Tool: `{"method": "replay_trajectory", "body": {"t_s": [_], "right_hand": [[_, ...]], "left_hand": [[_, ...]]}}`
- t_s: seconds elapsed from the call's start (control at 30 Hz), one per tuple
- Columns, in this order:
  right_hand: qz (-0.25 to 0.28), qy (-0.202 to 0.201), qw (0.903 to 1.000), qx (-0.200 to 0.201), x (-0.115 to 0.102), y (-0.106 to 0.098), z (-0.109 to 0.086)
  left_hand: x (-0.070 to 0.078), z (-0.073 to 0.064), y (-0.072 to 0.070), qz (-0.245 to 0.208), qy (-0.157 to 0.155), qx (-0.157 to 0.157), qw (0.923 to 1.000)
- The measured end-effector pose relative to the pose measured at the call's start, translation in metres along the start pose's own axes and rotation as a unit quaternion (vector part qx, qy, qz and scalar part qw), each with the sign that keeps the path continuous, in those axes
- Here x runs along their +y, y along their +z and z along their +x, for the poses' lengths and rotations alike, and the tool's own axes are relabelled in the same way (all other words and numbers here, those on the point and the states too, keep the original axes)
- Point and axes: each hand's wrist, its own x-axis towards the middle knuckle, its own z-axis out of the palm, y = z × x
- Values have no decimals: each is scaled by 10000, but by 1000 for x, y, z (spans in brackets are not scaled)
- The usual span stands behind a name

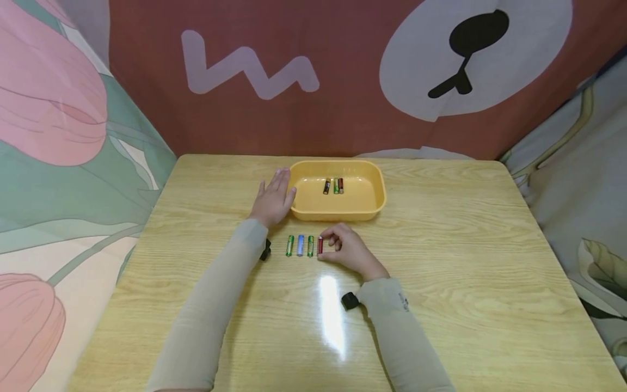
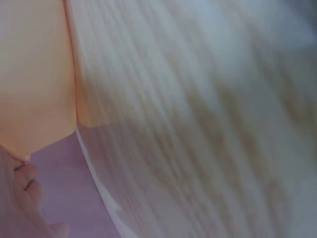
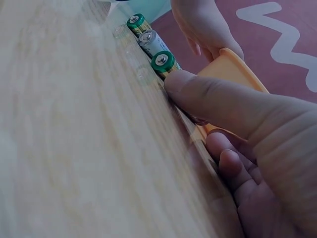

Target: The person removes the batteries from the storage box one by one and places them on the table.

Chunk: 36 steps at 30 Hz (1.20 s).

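On the bench (image 1: pixel 441 245), right of a green battery (image 1: pixel 311 246), the right hand (image 1: pixel 354 252) pinches a red battery (image 1: pixel 320 245); the straight-fingered left hand (image 1: pixel 273 201) touches the yellow tray (image 1: pixel 338 216). A sideways slip could roll both batteries.

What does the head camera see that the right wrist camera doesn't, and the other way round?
Only the head view: three batteries inside the tray, and both sleeves.
Only the right wrist view: the metal ends of two green batteries and a blue one, face-on.
Both: those last three on the table, the tray, the left hand, the right hand and the pale zigzag.
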Motion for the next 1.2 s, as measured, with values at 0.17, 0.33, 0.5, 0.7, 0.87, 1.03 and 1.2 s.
{"method": "replay_trajectory", "body": {"t_s": [0.17,0.33,0.5,0.7,0.87,1.03,1.2], "right_hand": [[-105,15,9999,-81,-1,-1,-1],[-181,-26,9996,-201,-2,-2,1],[-173,-69,9995,-253,-2,-2,1],[-133,-112,9996,-220,-1,-2,1],[68,-108,9998,-158,0,-2,1],[461,-120,9989,11,4,-3,0],[719,-193,9970,227,1,-4,-3]], "left_hand": [[-2,0,1,-5,40,17,10000],[-5,1,2,32,68,114,9999],[-6,1,3,23,59,106,9999],[-6,2,3,26,42,74,10000],[-6,2,3,6,29,58,10000],[-6,2,3,4,32,44,10000],[-5,3,3,-39,45,37,10000]]}}
